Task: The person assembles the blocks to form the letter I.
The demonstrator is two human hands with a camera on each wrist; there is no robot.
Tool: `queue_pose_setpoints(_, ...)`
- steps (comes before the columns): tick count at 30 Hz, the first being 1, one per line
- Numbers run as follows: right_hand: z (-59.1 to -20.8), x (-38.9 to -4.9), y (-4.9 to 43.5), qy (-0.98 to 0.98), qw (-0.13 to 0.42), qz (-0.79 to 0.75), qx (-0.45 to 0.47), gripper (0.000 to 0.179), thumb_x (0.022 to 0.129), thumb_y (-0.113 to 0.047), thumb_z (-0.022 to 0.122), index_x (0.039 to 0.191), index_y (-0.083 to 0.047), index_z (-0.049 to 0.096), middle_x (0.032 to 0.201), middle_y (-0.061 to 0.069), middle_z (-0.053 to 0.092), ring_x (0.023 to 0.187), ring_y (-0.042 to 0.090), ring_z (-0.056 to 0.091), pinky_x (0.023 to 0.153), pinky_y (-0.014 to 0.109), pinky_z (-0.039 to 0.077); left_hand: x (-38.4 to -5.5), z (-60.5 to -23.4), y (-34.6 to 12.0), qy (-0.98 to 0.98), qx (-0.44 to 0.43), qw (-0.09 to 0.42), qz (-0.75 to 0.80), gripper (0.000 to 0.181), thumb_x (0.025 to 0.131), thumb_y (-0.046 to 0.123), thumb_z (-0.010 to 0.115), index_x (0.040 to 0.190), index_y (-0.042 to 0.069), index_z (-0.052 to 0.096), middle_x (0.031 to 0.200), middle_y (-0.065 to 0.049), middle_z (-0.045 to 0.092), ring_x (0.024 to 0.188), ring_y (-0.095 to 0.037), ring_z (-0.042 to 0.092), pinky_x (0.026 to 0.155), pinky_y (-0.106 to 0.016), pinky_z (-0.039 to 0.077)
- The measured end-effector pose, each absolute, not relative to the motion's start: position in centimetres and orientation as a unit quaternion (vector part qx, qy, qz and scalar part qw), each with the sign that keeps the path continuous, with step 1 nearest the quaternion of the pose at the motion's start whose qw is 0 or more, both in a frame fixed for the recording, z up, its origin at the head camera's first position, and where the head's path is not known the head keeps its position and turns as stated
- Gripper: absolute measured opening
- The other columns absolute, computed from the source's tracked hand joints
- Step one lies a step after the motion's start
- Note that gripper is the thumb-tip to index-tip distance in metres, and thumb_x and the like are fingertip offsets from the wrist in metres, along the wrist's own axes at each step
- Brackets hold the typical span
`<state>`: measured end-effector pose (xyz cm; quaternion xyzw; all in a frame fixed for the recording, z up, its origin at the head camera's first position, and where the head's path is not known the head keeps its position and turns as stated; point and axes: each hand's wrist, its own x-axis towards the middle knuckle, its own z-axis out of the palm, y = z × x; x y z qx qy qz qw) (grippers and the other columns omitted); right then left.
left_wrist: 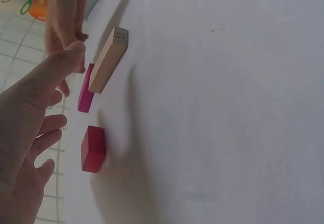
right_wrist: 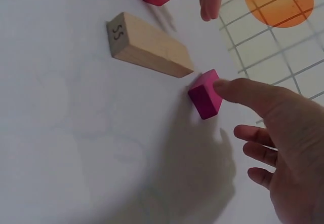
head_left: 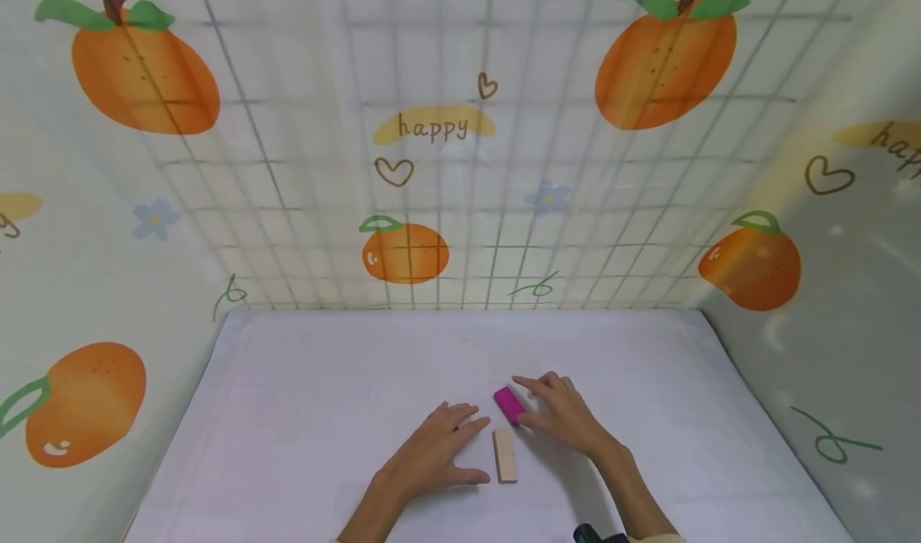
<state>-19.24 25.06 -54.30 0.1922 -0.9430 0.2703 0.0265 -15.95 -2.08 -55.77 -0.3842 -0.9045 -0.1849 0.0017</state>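
A plain wooden block (head_left: 505, 455) lies between the two hands, with dark characters on its end in the wrist views. Just beyond it lies a magenta block (head_left: 508, 405). My right hand (head_left: 564, 411) is beside the magenta block, index finger stretched out and thumb tip right at the block's near end. To the left of the wooden block, my left hand (head_left: 439, 451) hovers with fingers spread and nothing in its grasp. A red block (left_wrist: 93, 149) lies on the table near the left fingers; the hand hides most of it in the head view.
A white-covered table (head_left: 324, 367) bears the blocks. Around its back and sides hangs a curtain (head_left: 288, 207) printed with oranges and grid lines. A dark object (head_left: 588, 533) shows by the right forearm at the bottom edge.
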Motion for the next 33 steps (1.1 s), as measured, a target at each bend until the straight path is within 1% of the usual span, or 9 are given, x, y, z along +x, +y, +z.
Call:
queue_pose_setpoints(4, -54.2, -19.8, 25.1, -0.945, -0.005, 0.268, 0.187, 0.065, 0.080, -0.032, 0.083, 0.139, -0.016, 0.059, 0.099, 0.008, 0.056, 0.089, 0.018, 0.044, 0.071, 0.033, 0.040, -16.1, -56.2, -1.5, -0.907, -0.376, -0.011, -0.189, 0.080, 0.085, 0.067, 0.063, 0.147, 0.018, 0.049, 0.147, -0.002, 0.050, 0.139, -0.016, 0.041, 0.120, -0.041, 0.020)
queue_pose_setpoints(8, -54.0, -20.3, 24.9, -0.954, -0.041, 0.242, 0.173, 0.070, 0.077, -0.036, 0.085, 0.140, -0.019, 0.059, 0.106, 0.008, 0.057, 0.094, 0.021, 0.046, 0.074, 0.037, 0.044, -16.2, -56.6, -1.1, -0.909, -0.370, -0.026, -0.189, 0.078, 0.085, 0.068, 0.063, 0.145, 0.019, 0.052, 0.145, -0.001, 0.052, 0.137, -0.015, 0.042, 0.119, -0.041, 0.022)
queue_pose_setpoints(10, -54.0, -20.5, 24.8, -0.956, -0.051, 0.229, 0.174, 0.071, 0.076, -0.036, 0.085, 0.140, -0.019, 0.059, 0.114, 0.011, 0.057, 0.102, 0.027, 0.048, 0.081, 0.046, 0.047, -16.2, -56.7, -1.0, -0.910, -0.368, -0.030, -0.186, 0.077, 0.085, 0.067, 0.063, 0.145, 0.019, 0.053, 0.144, -0.001, 0.052, 0.136, -0.015, 0.043, 0.119, -0.041, 0.022)
queue_pose_setpoints(12, -53.9, -20.8, 24.8, -0.957, -0.055, 0.216, 0.183, 0.071, 0.076, -0.036, 0.085, 0.140, -0.019, 0.059, 0.125, 0.015, 0.055, 0.115, 0.036, 0.047, 0.090, 0.058, 0.045, -16.1, -56.7, -0.9, -0.911, -0.369, -0.027, -0.181, 0.076, 0.085, 0.066, 0.064, 0.144, 0.019, 0.054, 0.144, -0.001, 0.052, 0.136, -0.016, 0.043, 0.119, -0.041, 0.022)
queue_pose_setpoints(14, -53.8, -21.0, 24.8, -0.957, -0.056, 0.205, 0.195, 0.069, 0.076, -0.037, 0.084, 0.138, -0.019, 0.060, 0.137, 0.020, 0.051, 0.128, 0.045, 0.041, 0.098, 0.069, 0.037, -16.1, -56.7, -0.8, -0.913, -0.368, -0.021, -0.177, 0.075, 0.085, 0.066, 0.064, 0.144, 0.019, 0.054, 0.144, -0.002, 0.052, 0.136, -0.017, 0.043, 0.119, -0.041, 0.022)
queue_pose_setpoints(16, -53.8, -21.2, 24.8, -0.956, -0.058, 0.201, 0.207, 0.067, 0.075, -0.036, 0.084, 0.136, -0.019, 0.062, 0.145, 0.024, 0.045, 0.136, 0.050, 0.031, 0.102, 0.075, 0.028, -16.0, -56.7, -0.7, -0.911, -0.370, -0.011, -0.179, 0.074, 0.086, 0.066, 0.064, 0.143, 0.019, 0.054, 0.144, -0.002, 0.052, 0.137, -0.017, 0.043, 0.120, -0.040, 0.022)
queue_pose_setpoints(19, -53.6, -21.3, 24.9, -0.954, -0.063, 0.199, 0.215, 0.064, 0.074, -0.036, 0.085, 0.133, -0.019, 0.063, 0.149, 0.025, 0.040, 0.141, 0.053, 0.023, 0.106, 0.075, 0.021, -16.1, -56.9, -0.4, -0.908, -0.377, 0.007, -0.180, 0.073, 0.085, 0.066, 0.064, 0.141, 0.019, 0.056, 0.143, -0.003, 0.052, 0.137, -0.018, 0.043, 0.119, -0.040, 0.022)
queue_pose_setpoints(25, -53.6, -21.5, 25.1, -0.953, -0.070, 0.201, 0.216, 0.063, 0.073, -0.032, 0.086, 0.130, -0.018, 0.064, 0.150, 0.026, 0.039, 0.141, 0.053, 0.022, 0.107, 0.074, 0.019, -16.3, -57.2, 0.2, -0.904, -0.389, 0.037, -0.174, 0.071, 0.082, 0.067, 0.066, 0.134, 0.019, 0.061, 0.139, -0.005, 0.055, 0.133, -0.020, 0.047, 0.118, -0.042, 0.025)
queue_pose_setpoints(33, -54.2, -21.5, 25.2, -0.952, -0.057, 0.213, 0.212, 0.058, 0.073, -0.030, 0.086, 0.127, -0.019, 0.066, 0.149, 0.025, 0.041, 0.142, 0.052, 0.023, 0.107, 0.075, 0.020, -16.2, -57.5, 0.9, -0.917, -0.365, 0.014, -0.159, 0.078, 0.078, 0.068, 0.070, 0.137, 0.017, 0.058, 0.137, -0.003, 0.055, 0.132, -0.018, 0.047, 0.119, -0.040, 0.024)
